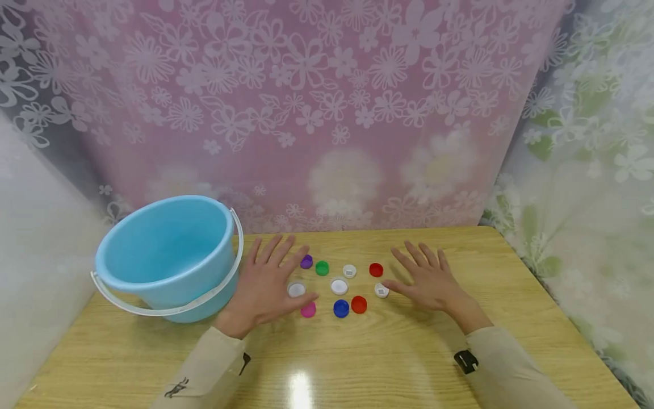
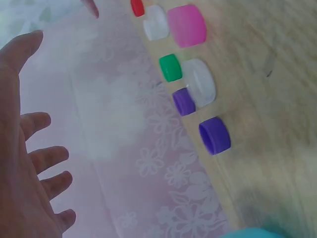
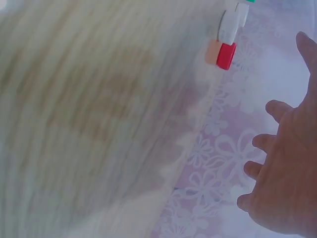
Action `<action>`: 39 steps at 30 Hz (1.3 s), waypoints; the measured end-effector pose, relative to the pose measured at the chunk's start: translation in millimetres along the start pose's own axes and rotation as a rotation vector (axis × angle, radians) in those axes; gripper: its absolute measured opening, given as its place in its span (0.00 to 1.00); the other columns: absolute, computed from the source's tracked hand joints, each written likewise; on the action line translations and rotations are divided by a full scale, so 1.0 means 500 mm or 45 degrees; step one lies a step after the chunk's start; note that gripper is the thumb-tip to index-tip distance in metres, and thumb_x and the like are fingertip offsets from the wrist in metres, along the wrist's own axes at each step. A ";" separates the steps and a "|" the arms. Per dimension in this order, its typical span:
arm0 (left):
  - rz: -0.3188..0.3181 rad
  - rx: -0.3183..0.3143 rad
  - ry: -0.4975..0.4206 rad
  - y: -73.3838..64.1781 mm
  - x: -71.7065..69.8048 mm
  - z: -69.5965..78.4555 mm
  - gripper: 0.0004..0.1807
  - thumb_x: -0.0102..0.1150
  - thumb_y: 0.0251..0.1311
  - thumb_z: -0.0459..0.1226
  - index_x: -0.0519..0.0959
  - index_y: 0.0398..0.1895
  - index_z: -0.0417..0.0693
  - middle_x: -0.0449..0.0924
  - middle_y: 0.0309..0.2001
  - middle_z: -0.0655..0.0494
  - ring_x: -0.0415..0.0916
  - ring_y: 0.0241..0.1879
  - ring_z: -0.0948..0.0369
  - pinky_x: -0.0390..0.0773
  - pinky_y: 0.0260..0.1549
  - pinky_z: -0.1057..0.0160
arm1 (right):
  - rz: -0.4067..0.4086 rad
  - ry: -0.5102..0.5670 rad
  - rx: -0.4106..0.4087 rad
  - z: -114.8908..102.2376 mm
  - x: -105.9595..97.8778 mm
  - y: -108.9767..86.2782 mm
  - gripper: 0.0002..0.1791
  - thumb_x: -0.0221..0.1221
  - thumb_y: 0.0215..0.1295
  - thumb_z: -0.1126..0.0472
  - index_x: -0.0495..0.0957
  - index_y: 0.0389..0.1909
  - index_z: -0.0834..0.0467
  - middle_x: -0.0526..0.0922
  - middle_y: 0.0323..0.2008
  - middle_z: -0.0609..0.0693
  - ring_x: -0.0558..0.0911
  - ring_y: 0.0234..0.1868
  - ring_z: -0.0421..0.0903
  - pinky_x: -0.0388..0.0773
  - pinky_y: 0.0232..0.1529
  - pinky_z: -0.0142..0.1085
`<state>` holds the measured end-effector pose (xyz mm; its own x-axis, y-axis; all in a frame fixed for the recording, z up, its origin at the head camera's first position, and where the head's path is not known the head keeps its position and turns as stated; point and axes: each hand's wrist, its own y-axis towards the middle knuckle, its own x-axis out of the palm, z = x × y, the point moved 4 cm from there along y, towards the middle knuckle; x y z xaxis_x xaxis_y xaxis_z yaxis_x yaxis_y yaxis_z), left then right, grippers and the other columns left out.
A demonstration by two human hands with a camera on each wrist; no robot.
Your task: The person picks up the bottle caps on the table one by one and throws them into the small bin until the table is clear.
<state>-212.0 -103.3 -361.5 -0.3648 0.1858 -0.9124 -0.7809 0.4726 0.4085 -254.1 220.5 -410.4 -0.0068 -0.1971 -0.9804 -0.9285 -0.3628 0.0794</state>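
Bottle caps lie spread on the table between the two hands. My left hand [image 1: 268,287], fingers spread and holding nothing, hovers beside the bucket, its thumb overlapping the pink cap [image 1: 308,309] in the head view. Near its fingers are a purple cap [image 1: 306,262], a green cap [image 1: 322,268] and a whitish cap [image 1: 296,289]. The left wrist view shows another purple cap [image 2: 215,136], covered by the hand in the head view. With fingers spread, my right hand [image 1: 429,278] is empty too. Its thumb is by a white cap [image 1: 381,291]; a red cap [image 1: 376,270] lies farther back.
A light blue bucket [image 1: 204,307] with a white handle stands at the left. Mid-table lie a blue cap [image 1: 341,309], another red cap [image 1: 359,305] and two more white caps. A pink floral curtain [image 1: 337,113] hangs behind the wooden table [image 1: 388,363].
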 end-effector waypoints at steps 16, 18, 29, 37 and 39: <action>0.390 0.070 -0.036 -0.027 -0.081 -0.028 0.43 0.47 0.53 0.68 0.70 0.66 0.51 0.67 0.64 0.45 0.58 0.66 0.46 0.51 0.63 0.42 | 0.055 0.054 -0.067 -0.052 -0.004 0.028 0.46 0.45 0.60 0.26 0.53 0.74 0.47 0.48 0.74 0.57 0.44 0.72 0.62 0.33 0.64 0.62; 0.420 0.073 -0.038 -0.032 -0.090 -0.034 0.42 0.44 0.55 0.68 0.70 0.65 0.50 0.67 0.64 0.44 0.59 0.65 0.45 0.51 0.63 0.42 | 0.059 0.064 -0.074 -0.058 -0.004 0.031 0.46 0.45 0.60 0.27 0.53 0.74 0.47 0.48 0.74 0.57 0.45 0.72 0.62 0.33 0.65 0.62; 0.627 -0.001 0.013 -0.062 -0.130 -0.075 0.38 0.46 0.56 0.64 0.75 0.59 0.46 0.73 0.59 0.43 0.66 0.60 0.44 0.60 0.59 0.43 | 0.087 0.134 -0.129 -0.107 0.002 0.054 0.45 0.46 0.60 0.27 0.53 0.74 0.46 0.48 0.74 0.54 0.45 0.73 0.61 0.34 0.66 0.59; 0.712 -0.060 0.034 -0.086 -0.155 -0.090 0.37 0.48 0.54 0.62 0.75 0.59 0.47 0.75 0.56 0.44 0.69 0.58 0.45 0.62 0.56 0.43 | 0.087 0.157 -0.169 -0.147 0.013 0.073 0.46 0.43 0.59 0.25 0.52 0.74 0.45 0.47 0.74 0.52 0.46 0.73 0.59 0.34 0.67 0.57; 0.728 -0.081 0.034 -0.092 -0.160 -0.093 0.37 0.49 0.54 0.62 0.76 0.58 0.47 0.76 0.55 0.43 0.69 0.57 0.45 0.62 0.55 0.43 | 0.086 0.163 -0.182 -0.157 0.015 0.075 0.46 0.43 0.59 0.25 0.52 0.74 0.45 0.47 0.74 0.51 0.45 0.73 0.58 0.34 0.67 0.56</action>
<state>-170.5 -180.2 -305.9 -0.7498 0.3744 -0.5456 -0.4847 0.2507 0.8380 -259.6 134.0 -400.7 -0.0112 -0.3363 -0.9417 -0.8652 -0.4689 0.1778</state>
